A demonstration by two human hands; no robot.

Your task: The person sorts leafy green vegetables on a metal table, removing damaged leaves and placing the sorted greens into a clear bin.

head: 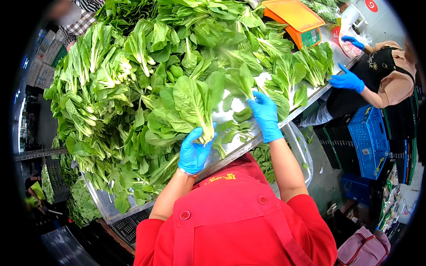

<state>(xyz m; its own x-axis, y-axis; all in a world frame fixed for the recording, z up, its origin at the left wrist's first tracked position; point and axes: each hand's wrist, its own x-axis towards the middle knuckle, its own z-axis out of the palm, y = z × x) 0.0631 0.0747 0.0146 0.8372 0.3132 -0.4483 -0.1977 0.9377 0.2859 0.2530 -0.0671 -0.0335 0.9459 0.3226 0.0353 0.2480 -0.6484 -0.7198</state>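
Observation:
In a blue glove, my left hand [195,149] grips a bunch of leafy greens [193,106] by its pale stems, with the leaves pointing away from me. My right hand [265,114], also gloved in blue, pinches a smaller leafy green [240,80] at its stem end; its leaves are blurred. Both hands are above the near edge of a metal table [229,114]. Loose leaves [238,131] lie on the metal between them. A large heap of the same greens [109,76] covers the table to the left and beyond my hands.
An orange weighing scale [296,20] stands at the far right of the table, near laid-out greens [313,65]. A co-worker in blue gloves [347,78] is at the right. Below the edge is a clear bin [304,156] with leaves; a blue crate [369,141] rests farther right.

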